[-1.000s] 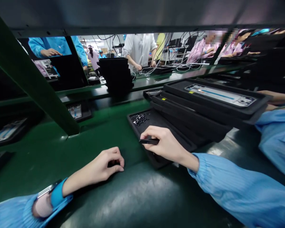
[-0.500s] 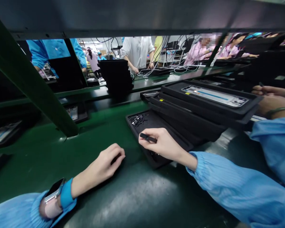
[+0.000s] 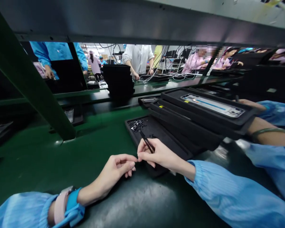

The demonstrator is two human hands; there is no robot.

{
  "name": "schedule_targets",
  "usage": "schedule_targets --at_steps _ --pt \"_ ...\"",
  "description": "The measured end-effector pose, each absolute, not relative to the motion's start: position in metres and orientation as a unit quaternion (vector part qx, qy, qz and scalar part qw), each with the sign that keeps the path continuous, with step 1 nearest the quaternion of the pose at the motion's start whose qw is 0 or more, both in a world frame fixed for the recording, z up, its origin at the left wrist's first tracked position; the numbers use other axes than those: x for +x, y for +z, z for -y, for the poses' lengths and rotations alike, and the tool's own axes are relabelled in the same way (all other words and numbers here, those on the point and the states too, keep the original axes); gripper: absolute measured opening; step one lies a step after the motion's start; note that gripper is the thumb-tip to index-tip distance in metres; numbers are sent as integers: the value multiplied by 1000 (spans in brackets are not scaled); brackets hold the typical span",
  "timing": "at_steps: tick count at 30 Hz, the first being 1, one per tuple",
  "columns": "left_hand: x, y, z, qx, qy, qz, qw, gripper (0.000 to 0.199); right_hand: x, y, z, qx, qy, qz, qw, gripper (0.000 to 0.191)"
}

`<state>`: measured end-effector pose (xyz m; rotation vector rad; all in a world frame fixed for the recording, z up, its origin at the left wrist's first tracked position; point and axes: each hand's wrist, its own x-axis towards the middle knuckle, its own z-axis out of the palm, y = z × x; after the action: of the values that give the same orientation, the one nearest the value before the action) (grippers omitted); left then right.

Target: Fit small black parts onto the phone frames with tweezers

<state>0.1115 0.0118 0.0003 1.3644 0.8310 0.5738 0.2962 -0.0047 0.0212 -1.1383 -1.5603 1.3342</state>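
1. Factory line seen from under a dark steel shelf [image 3: 133, 23], with a green post [image 3: 35, 88] slanting down from the upper left of the frame.
2. Upper middle: a person in a white shirt [image 3: 137, 57] works among white cables [image 3: 154, 77] at a far surface, just beside a stack of black trays [image 3: 118, 80].
3. Lower left: a green surface [image 3: 49, 158] runs under both hands.
4. Lower middle: a black tray [image 3: 154, 134] holds a heap of small black parts [image 3: 136, 125] at its far end.
5. Just right of it, foam trays [image 3: 199, 122] overlap; the top one carries a long silver frame [image 3: 212, 105] with a blue strip.
6. The right hand [image 3: 161, 155] has its grip closed on black tweezers [image 3: 146, 142], their tips pointing up and left over the tray, near the heap but not touching it.
7. The left hand [image 3: 116, 169], a watch [image 3: 66, 199] on its wrist, curls loosely at the tray's near edge, its fingertips just beside the right hand; I cannot tell if its grip holds anything.
8. Right edge: a co-worker's hand [image 3: 249, 104] reaches in beyond the foam trays.
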Motion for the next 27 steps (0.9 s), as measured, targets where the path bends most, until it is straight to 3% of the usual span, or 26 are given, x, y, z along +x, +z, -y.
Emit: schedule_targets --at_steps 7,19,27 --pt "112 4 -11 561 272 -374 686 25 297 19 4 -441 513 648 350 18" --pt "115 4 -11 513 307 -394 698 32 290 13 6 -463 532 597 384 22" --pt "116 3 -10 581 309 -416 627 27 288 13 10 -499 430 664 354 10"
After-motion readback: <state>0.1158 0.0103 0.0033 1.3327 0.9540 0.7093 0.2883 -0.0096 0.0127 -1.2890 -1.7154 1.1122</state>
